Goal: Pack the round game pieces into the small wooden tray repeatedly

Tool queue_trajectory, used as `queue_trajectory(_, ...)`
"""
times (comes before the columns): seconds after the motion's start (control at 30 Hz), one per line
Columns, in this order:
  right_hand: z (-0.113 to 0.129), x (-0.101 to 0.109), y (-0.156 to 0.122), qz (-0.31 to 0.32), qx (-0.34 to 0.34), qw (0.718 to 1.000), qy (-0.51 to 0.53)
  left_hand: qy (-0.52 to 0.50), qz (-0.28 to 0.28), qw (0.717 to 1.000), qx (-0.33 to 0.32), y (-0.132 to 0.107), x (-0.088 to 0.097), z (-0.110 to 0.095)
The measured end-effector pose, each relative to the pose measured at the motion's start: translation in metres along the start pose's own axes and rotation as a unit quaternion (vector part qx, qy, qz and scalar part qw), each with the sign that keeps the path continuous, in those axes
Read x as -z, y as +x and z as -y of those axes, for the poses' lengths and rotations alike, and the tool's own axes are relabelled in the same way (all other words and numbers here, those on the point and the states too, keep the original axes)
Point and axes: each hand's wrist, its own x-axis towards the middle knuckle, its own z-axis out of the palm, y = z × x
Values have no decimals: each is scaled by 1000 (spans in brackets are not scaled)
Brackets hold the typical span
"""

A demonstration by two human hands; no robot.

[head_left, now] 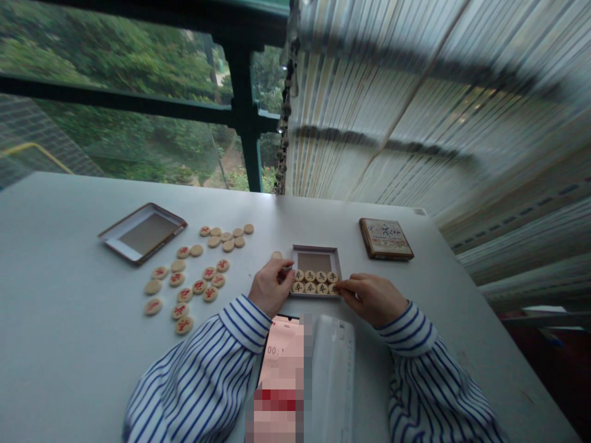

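In the head view, black-marked pieces [322,288] fill two rows along the near edge of a tray [316,248] on the table [92,338]; its floor shows beyond. Left hand [270,288] and right hand [377,299] flank its side rims, fingers bunched, grip unclear. A gap separates tray and boxed set [386,239].

Location type: indoor window-side area; I cannot determine whether home or café. Indicators: 1 white table [83,307] before me, set against a green-framed window [244,86]; dense foliage [124,61] beyond the glass; 1 sheer striped curtain [360,92] to my right.
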Motion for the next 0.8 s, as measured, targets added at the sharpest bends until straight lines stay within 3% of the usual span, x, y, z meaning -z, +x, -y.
queue_trajectory(0.47,7,0,2,-9,8,1000,16,-5,5,1000,2,0,1,-2)
queue_trajectory(0.8,14,0,5,24,22,999,20,-3,3,1000,3,1,1,-3)
